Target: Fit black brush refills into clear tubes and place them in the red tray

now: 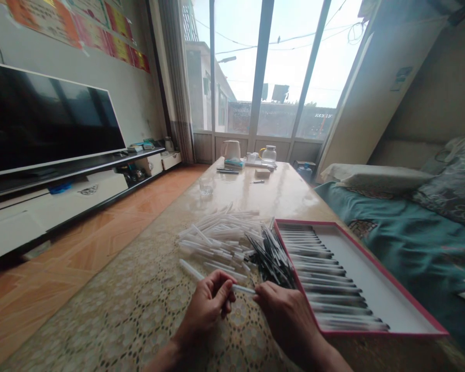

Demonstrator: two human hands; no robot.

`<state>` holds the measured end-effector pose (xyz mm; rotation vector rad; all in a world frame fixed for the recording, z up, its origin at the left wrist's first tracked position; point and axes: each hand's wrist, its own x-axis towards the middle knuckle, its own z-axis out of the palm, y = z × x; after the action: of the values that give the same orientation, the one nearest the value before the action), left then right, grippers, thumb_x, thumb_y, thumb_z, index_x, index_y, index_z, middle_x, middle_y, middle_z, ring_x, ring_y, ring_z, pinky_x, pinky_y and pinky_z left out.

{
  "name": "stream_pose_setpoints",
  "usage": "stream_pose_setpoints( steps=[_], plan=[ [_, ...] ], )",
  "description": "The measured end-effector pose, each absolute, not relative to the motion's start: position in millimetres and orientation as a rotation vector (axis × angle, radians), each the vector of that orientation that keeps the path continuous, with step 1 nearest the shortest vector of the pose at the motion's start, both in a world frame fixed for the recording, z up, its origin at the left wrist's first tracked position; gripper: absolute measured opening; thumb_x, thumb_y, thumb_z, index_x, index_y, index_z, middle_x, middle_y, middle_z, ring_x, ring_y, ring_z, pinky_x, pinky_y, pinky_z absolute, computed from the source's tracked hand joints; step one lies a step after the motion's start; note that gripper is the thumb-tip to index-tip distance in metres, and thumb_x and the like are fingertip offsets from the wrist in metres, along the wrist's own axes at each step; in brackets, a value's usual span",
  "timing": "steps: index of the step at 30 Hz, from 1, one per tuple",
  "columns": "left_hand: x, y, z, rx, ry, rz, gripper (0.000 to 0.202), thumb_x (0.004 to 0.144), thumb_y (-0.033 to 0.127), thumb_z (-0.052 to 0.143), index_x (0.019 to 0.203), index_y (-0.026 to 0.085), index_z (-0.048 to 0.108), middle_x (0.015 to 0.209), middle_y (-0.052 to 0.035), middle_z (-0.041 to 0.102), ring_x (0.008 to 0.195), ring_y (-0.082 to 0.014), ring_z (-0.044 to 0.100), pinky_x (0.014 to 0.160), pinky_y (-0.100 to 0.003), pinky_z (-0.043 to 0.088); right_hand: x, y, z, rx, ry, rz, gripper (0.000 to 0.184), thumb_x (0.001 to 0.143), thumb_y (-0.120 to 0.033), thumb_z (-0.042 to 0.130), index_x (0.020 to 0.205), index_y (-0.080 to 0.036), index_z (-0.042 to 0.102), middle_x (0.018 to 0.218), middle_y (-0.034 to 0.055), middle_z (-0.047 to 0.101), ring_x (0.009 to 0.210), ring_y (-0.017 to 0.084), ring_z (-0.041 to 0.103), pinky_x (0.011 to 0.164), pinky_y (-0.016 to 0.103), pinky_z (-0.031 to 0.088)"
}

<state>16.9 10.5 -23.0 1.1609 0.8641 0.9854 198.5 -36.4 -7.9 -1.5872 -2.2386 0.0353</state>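
My left hand (208, 305) is closed round a clear plastic pen barrel (191, 269) that sticks out to the upper left. Close beside it, my right hand (284, 310) pinches the other end of the barrel (243, 289). Just beyond my hands lies a heap of clear pen barrels (219, 238) and a pile of thin black refills (272, 256). To the right sits a shallow red-edged box (375, 268) with a row of assembled pens (325, 279) along its left side.
The long table (139, 305) has a lace-patterned cover. At its far end stand a drinking glass (205, 186), a white kettle (231, 150) and a glass teapot (269, 154). A TV (46, 119) on a low stand is left; a teal-covered bed (418, 243) is right.
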Motion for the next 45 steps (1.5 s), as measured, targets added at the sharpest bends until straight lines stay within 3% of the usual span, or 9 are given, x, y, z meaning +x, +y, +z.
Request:
stream_pose_setpoints(
  steps=[7, 11, 15, 18, 23, 25, 29, 36, 45],
  plan=[
    [20.8, 0.9, -12.4, 1.239, 0.901, 1.011, 0.025, 0.075, 0.040, 0.062, 0.075, 0.015, 0.057, 0.052, 0.0045, 0.054, 0.039, -0.0055, 0.044, 0.039, -0.018, 0.032, 204.1, -33.5, -4.3, -1.569, -2.046, 0.599, 0.029, 0.091, -0.033, 0.043, 0.070, -0.019, 0.059, 0.062, -0.0023, 0.058, 0.061, 0.012, 0.054, 0.056, 0.020, 0.030],
    [21.6, 1.3, -13.9, 1.231, 0.865, 1.031, 0.025, 0.075, 0.039, 0.063, 0.075, 0.015, 0.057, 0.054, 0.0032, 0.056, 0.041, -0.0068, 0.048, 0.041, -0.019, 0.036, 203.8, -31.8, -1.3, -1.549, -1.995, 0.711, 0.033, 0.090, -0.036, 0.043, 0.068, -0.018, 0.062, 0.058, -0.0023, 0.055, 0.059, 0.012, 0.051, 0.054, 0.020, 0.031],
    [21.7, 7.4, -17.9, 1.164, 0.870, 1.100, 0.036, 0.074, 0.043, 0.063, 0.097, 0.016, 0.056, 0.059, 0.0017, 0.061, 0.045, -0.0103, 0.055, 0.042, -0.021, 0.041, 204.1, -28.9, -1.9, -1.534, -1.994, 0.596, 0.031, 0.090, -0.037, 0.042, 0.072, -0.019, 0.060, 0.061, -0.0018, 0.057, 0.058, 0.012, 0.052, 0.056, 0.021, 0.033],
    [21.7, 10.0, -19.9, 1.135, 0.927, 1.124, 0.048, 0.075, 0.046, 0.060, 0.111, 0.018, 0.048, 0.058, 0.0038, 0.060, 0.041, -0.0091, 0.052, 0.038, -0.019, 0.038, 212.8, -24.6, -2.0, -1.534, -1.850, 0.466, 0.032, 0.091, -0.039, 0.038, 0.080, -0.018, 0.060, 0.065, 0.0001, 0.059, 0.061, 0.014, 0.053, 0.057, 0.022, 0.035],
    [22.6, 9.2, -21.2, 1.137, 0.989, 1.108, 0.037, 0.072, 0.045, 0.062, 0.093, 0.016, 0.056, 0.052, 0.0049, 0.056, 0.036, -0.0065, 0.047, 0.033, -0.017, 0.033, 248.9, -18.0, 7.5, -1.772, -1.551, 0.260, 0.038, 0.094, -0.038, 0.025, 0.106, -0.016, 0.053, 0.065, 0.0005, 0.061, 0.055, 0.014, 0.056, 0.053, 0.022, 0.038],
    [23.3, 8.7, -20.4, 1.134, 0.991, 1.112, 0.036, 0.071, 0.045, 0.062, 0.091, 0.016, 0.057, 0.052, 0.0047, 0.056, 0.036, -0.0067, 0.047, 0.033, -0.017, 0.033, 266.2, -17.0, 15.3, -1.914, -1.527, 0.188, 0.032, 0.093, -0.032, 0.029, 0.111, -0.017, 0.050, 0.067, 0.0009, 0.064, 0.056, 0.014, 0.059, 0.053, 0.022, 0.038],
    [24.4, 8.1, -17.3, 1.131, 0.990, 1.114, 0.035, 0.070, 0.045, 0.062, 0.088, 0.015, 0.058, 0.051, 0.0047, 0.056, 0.035, -0.0066, 0.046, 0.032, -0.017, 0.031, 292.1, -14.9, 29.8, -2.251, -1.587, -0.005, 0.021, 0.089, -0.022, 0.037, 0.102, -0.022, 0.054, 0.072, 0.0029, 0.068, 0.067, 0.018, 0.064, 0.058, 0.026, 0.034],
    [24.8, 7.8, -14.9, 1.129, 0.986, 1.112, 0.031, 0.070, 0.042, 0.063, 0.086, 0.016, 0.058, 0.051, 0.0052, 0.056, 0.037, -0.0074, 0.048, 0.035, -0.018, 0.034, 316.3, 1.8, 29.6, -2.400, -1.684, -0.125, 0.019, 0.083, -0.011, 0.044, 0.085, -0.021, 0.060, 0.080, 0.0064, 0.070, 0.085, 0.023, 0.062, 0.068, 0.032, 0.024],
    [24.3, 8.7, -16.8, 1.134, 0.974, 1.116, 0.030, 0.071, 0.042, 0.063, 0.084, 0.015, 0.058, 0.051, 0.0042, 0.057, 0.036, -0.0074, 0.048, 0.033, -0.017, 0.034, 333.7, 21.0, 9.0, -2.322, -1.818, -0.111, 0.018, 0.084, -0.013, 0.047, 0.088, -0.022, 0.063, 0.092, 0.0044, 0.067, 0.093, 0.020, 0.058, 0.069, 0.028, 0.026]
  ],
)
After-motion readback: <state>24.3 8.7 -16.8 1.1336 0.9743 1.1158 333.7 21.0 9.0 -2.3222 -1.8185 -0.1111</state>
